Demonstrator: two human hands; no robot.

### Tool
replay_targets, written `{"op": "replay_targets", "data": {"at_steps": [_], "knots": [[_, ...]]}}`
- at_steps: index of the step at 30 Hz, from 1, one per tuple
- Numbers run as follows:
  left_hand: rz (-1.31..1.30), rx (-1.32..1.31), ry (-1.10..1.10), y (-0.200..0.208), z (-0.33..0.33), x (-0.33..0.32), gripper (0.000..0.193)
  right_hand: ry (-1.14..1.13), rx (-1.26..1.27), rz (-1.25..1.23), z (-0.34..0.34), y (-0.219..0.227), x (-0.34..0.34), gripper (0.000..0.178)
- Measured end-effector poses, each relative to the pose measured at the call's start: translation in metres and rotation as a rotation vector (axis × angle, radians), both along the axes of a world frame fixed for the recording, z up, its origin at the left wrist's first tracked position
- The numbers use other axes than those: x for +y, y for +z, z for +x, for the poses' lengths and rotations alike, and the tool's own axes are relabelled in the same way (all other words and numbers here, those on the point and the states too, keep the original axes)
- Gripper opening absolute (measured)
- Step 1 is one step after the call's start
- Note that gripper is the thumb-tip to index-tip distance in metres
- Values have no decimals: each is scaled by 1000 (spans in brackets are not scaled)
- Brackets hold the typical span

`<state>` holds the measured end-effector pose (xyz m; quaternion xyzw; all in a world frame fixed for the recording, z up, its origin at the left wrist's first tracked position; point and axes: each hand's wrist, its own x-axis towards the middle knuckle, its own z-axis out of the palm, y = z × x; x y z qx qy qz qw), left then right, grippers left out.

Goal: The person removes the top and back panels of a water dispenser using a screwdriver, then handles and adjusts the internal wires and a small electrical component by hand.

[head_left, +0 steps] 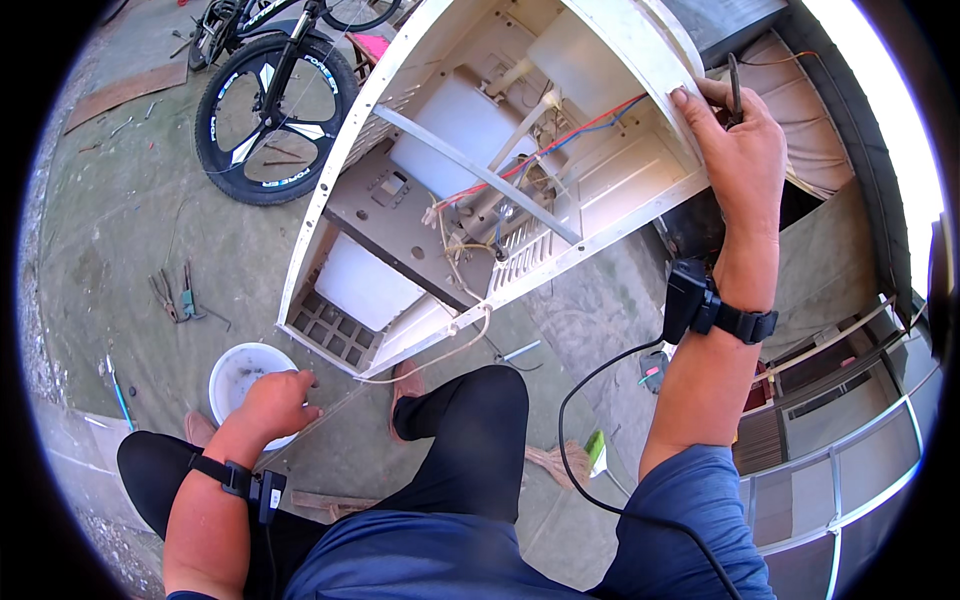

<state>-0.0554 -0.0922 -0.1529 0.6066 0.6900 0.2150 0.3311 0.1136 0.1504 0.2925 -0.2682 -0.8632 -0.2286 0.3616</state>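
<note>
A white water dispenser (470, 262) stands tilted in front of me with its back uncovered. Inside it are a white tank (445, 125), a metal cylinder (490, 212), red and blue wires (540, 155) and a grey cross strip (475, 172). My right hand (738, 140) grips the dispenser's upper right edge, thumb on the rim. A dark, slim tool (736, 90) sticks up between its fingers; its kind is unclear. Over a white bucket (226, 372), my left hand (277, 408) hangs loosely bent, thumb and forefinger apart, with nothing visible in it.
A bicycle (275, 120) stands at the far left. Pliers (165, 295) and other hand tools lie on the floor near it. A blue-handled screwdriver (119, 392) rests left of the bucket. A straw broom (560, 463) and metal-framed panels (835, 480) are to my right.
</note>
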Motion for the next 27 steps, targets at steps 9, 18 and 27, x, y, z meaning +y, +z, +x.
{"op": "replay_targets", "data": {"at_steps": [9, 18, 27], "knots": [[-4, -1, 0, 2, 0, 1, 41, -70, -80, 136, 1, -1, 0, 36], [-12, -5, 2, 3, 0, 1, 41, 13, -13, 46, 0, -3, 1, 33], [-26, 4, -10, 4, 0, 1, 41, -6, 45, 2, -2, -2, 1, 30]]}}
